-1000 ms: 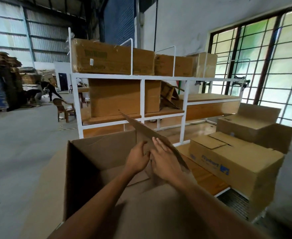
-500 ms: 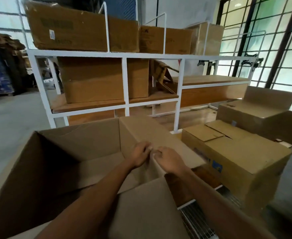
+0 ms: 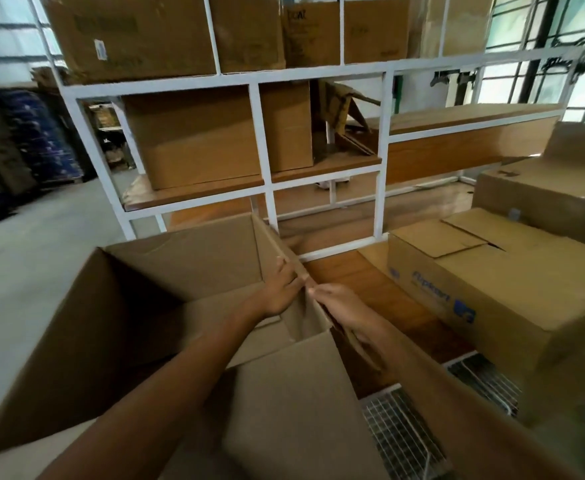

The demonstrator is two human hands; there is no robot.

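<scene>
A large open cardboard box (image 3: 87,341) stands in front of me, its inside dark and empty as far as I can see. My left hand (image 3: 279,289) grips the top edge of the box's right wall (image 3: 270,244) from the inside. My right hand (image 3: 339,304) holds the same edge from the outside, fingertips almost meeting the left hand's. A near flap (image 3: 294,403) of the box lies folded toward me under my forearms.
A white metal rack (image 3: 322,76) loaded with cardboard boxes stands just behind the box. A closed printed box (image 3: 492,296) and a further box (image 3: 554,202) sit to the right on a wooden surface (image 3: 374,292). Wire mesh (image 3: 402,431) shows at lower right. Concrete floor lies to the left.
The right flap stood up at an angle a second ago; it is now down in line with the box wall. My view has moved closer and lower over the box.
</scene>
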